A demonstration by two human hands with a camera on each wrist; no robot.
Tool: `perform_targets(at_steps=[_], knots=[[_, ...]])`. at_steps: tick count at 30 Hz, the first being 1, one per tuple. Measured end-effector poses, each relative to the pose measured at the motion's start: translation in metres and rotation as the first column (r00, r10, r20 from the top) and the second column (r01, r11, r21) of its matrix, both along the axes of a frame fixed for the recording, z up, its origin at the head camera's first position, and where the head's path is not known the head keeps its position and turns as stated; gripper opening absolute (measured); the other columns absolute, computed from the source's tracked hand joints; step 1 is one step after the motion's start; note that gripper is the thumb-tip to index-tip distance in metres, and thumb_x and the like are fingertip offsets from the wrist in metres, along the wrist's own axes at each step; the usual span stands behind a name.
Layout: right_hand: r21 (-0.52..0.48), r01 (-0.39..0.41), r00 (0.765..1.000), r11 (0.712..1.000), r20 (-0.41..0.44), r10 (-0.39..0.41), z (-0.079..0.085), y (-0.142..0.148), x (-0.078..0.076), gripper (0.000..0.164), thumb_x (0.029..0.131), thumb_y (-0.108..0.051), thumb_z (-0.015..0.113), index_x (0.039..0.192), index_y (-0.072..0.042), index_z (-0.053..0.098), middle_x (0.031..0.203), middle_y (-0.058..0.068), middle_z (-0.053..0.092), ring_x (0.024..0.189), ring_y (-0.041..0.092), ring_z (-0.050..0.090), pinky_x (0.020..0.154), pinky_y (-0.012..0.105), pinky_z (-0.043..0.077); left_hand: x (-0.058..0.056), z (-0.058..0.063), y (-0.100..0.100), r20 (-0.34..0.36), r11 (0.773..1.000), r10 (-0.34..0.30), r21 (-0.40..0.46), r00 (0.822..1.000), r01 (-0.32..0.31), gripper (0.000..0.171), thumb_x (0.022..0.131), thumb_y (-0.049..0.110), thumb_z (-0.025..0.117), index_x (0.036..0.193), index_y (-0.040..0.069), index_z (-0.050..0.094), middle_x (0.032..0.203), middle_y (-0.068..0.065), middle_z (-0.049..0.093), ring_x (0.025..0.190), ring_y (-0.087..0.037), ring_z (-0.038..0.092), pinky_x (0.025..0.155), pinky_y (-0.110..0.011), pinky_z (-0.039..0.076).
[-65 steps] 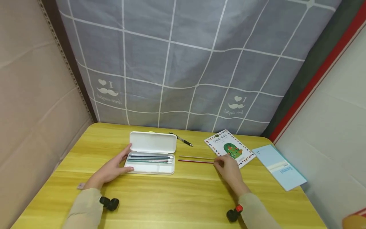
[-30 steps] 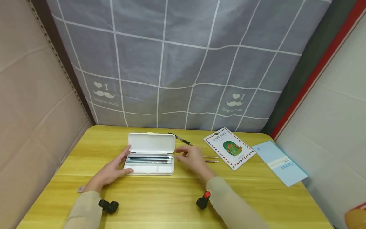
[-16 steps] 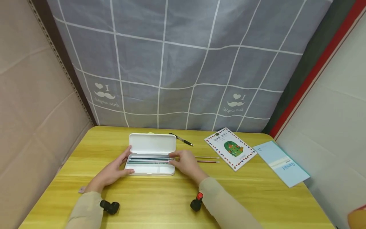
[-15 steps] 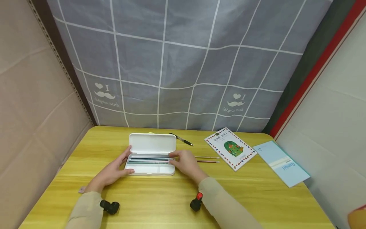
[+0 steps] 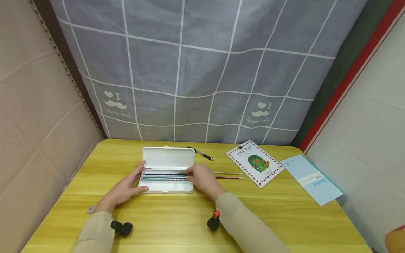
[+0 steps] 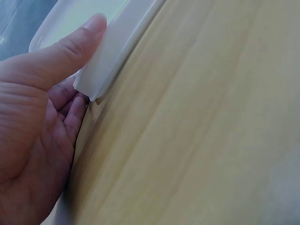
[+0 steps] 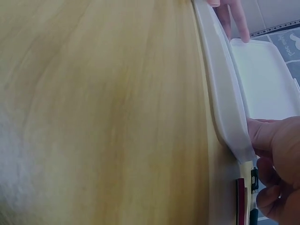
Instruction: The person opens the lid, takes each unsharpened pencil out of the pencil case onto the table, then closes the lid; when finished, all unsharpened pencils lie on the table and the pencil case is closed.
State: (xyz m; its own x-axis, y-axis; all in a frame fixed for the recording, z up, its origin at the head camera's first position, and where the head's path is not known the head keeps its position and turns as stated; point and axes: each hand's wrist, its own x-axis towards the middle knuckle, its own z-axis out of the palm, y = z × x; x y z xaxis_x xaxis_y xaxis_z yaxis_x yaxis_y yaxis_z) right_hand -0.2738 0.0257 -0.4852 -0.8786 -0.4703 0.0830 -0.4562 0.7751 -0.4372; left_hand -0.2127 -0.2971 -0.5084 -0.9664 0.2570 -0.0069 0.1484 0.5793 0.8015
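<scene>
A white pencil case (image 5: 158, 188) lies with its lid (image 5: 168, 158) raised at the back. Several dark and green pencils (image 5: 162, 178) rest lengthwise in it. My left hand (image 5: 121, 189) grips the case's left end, thumb over the rim and fingers around the side. Reaching in from the right end, my right hand (image 5: 204, 178) pinches the pencils' ends between thumb and forefinger; how many it has is hidden. Beside the case, partly behind this hand, a red pencil (image 5: 229, 177) and a gold pencil (image 5: 228, 173) lie on the table.
Behind the case's right corner is a black pen (image 5: 200, 154). A white illustrated booklet (image 5: 255, 163) and a light blue notebook (image 5: 311, 179) lie at the right of the wooden table (image 5: 177, 221). A grey checked cloth (image 5: 196, 70) hangs at the back.
My right hand has left the loose red and gold pencils, moved left to the case and slid a little further in over the pencils. The left hand stays on the case.
</scene>
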Motion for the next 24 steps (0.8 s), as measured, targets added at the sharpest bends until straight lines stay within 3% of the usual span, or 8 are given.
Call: perform_targets(at_steps=[6,13,24], knots=[[0.155,-0.012,0.990,0.988,-0.138,0.033,-0.0032,-0.0060,0.0016,0.015,0.095,-0.030,0.079,0.109,-0.028,0.084,0.103,-0.008,0.073,0.095,0.013,0.070,0.078,0.032,0.059,0.0013,0.0014,0.0011,0.000,1.000,0.005,0.003,1.000,-0.005,0.101,0.097,0.031,0.077,0.170,0.023,0.007,0.167,-0.027,0.027,0.151,-0.050,0.029,0.120,-0.067,0.022],[0.236,0.005,0.981,0.972,-0.188,0.040,0.0019,-0.0100,0.0065,0.015,0.096,-0.030,0.079,0.110,-0.030,0.084,0.102,-0.009,0.074,0.095,0.012,0.071,0.075,0.033,0.060,0.0011,0.0015,0.0015,0.002,1.000,0.003,0.008,1.000,-0.003,0.101,0.097,0.031,0.077,0.170,0.023,0.007,0.166,-0.027,0.029,0.152,-0.049,0.028,0.120,-0.067,0.022],[0.245,-0.014,0.975,0.969,-0.211,0.067,0.0017,-0.0079,0.0052,0.012,0.095,-0.030,0.080,0.106,-0.029,0.084,0.094,-0.009,0.069,0.088,0.011,0.068,0.071,0.032,0.058,0.0001,0.0002,0.0012,0.010,1.000,0.005,0.018,1.000,-0.005,0.101,0.097,0.031,0.077,0.170,0.023,0.008,0.166,-0.027,0.029,0.152,-0.049,0.028,0.120,-0.068,0.022]])
